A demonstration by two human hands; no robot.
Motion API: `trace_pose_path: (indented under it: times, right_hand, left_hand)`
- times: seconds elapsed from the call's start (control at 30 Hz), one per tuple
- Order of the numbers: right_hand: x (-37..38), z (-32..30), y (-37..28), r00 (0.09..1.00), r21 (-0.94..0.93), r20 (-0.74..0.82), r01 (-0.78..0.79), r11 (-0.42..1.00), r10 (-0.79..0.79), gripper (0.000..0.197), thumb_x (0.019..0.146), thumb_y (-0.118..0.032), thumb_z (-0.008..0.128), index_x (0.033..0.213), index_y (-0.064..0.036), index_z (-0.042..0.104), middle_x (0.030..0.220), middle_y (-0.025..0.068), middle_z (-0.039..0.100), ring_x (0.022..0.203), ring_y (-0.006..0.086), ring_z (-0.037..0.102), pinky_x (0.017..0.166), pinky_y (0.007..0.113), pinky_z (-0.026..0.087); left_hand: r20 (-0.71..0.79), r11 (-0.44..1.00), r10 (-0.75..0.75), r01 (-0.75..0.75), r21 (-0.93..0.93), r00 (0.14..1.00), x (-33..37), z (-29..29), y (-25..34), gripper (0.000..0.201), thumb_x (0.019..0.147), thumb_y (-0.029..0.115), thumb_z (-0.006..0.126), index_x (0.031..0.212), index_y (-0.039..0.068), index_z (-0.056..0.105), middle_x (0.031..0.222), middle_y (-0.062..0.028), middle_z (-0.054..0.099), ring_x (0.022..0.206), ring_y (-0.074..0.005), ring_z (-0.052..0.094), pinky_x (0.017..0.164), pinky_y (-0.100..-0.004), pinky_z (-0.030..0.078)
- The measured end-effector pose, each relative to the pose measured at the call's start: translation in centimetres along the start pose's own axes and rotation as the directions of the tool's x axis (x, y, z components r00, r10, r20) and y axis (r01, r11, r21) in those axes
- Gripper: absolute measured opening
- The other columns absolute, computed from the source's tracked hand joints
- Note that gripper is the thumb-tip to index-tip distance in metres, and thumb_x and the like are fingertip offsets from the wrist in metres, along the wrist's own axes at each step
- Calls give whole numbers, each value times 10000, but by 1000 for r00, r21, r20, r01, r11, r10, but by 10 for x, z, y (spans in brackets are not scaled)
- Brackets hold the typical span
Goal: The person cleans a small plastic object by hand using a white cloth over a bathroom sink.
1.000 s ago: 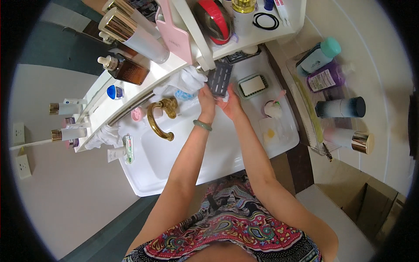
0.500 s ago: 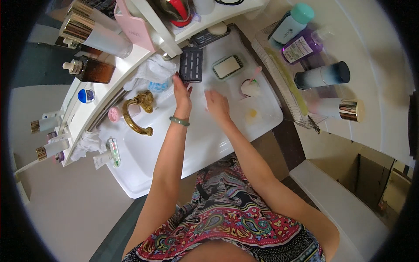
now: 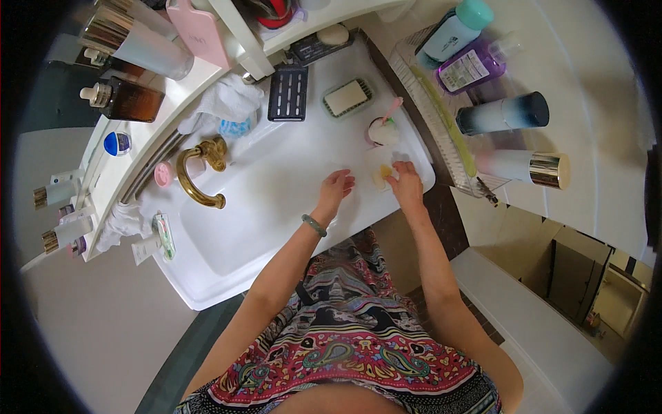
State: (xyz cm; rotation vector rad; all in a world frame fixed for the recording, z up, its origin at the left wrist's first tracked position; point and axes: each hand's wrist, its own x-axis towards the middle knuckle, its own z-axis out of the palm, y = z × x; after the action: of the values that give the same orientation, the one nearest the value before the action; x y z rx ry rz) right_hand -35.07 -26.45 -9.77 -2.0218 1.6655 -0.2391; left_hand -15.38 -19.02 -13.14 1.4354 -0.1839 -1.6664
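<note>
My right hand (image 3: 407,185) reaches over the right rim of the white sink (image 3: 269,176), fingers stretched and spread. Its thumb is at the edge of a small pale piece with a yellow patch (image 3: 385,170), whose kind I cannot make out. To its left, my left hand (image 3: 336,190) hovers above the basin, fingers loosely bent with nothing in them; a green bangle (image 3: 314,225) circles that wrist. A cup (image 3: 381,132) with a pink-handled item in it stands just beyond the small piece. Farther back lie a soap bar (image 3: 347,98) in a green dish and a black slotted tray (image 3: 287,94).
A brass faucet (image 3: 200,172) curves over the basin's left side. White cloths (image 3: 231,100) bunch behind it. On the right, a clear rack (image 3: 438,121) runs beside several bottles (image 3: 503,112). Cosmetic bottles (image 3: 127,100) line the shelf at the left.
Both hands have come away from the black slotted tray, toward me and to the right. My right hand is now at the small yellow-patched piece. The whole view has shifted slightly.
</note>
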Motion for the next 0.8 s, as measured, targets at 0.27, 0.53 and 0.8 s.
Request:
trace_pose_path:
  times: [0.27, 0.53, 0.8]
  right_hand:
    - [0, 10, -34, 988, -161, 154, 0, 987, 25, 389, 693, -111, 680, 1027, -20, 502, 1094, 190, 468, 853, 368, 599, 692, 438, 505]
    - [7, 32, -23, 992, -174, 78, -83, 981, 98, 343, 713, -88, 655, 1019, -34, 507, 981, 177, 568, 849, 379, 601, 693, 453, 500]
    - [9, -3, -10, 975, 225, 176, -172, 959, 134, 274, 617, -200, 737, 825, -51, 637, 809, 142, 644, 783, 277, 624, 711, 371, 485]
  left_hand:
    - [-10, 992, 3, -1, 125, 1000, 14, 31, -25, 296, 909, 245, 453, 1050, 15, 574, 850, -68, 629, 724, -131, 578, 639, -259, 467]
    - [-64, 730, 269, -160, 665, 961, 48, 56, -27, 345, 868, 305, 465, 847, -2, 620, 718, -146, 635, 690, -289, 606, 650, -399, 469]
    - [-162, 598, 489, -195, 777, 857, 32, 52, -14, 321, 841, 302, 504, 833, -4, 600, 773, -201, 623, 737, -405, 582, 667, -459, 457]
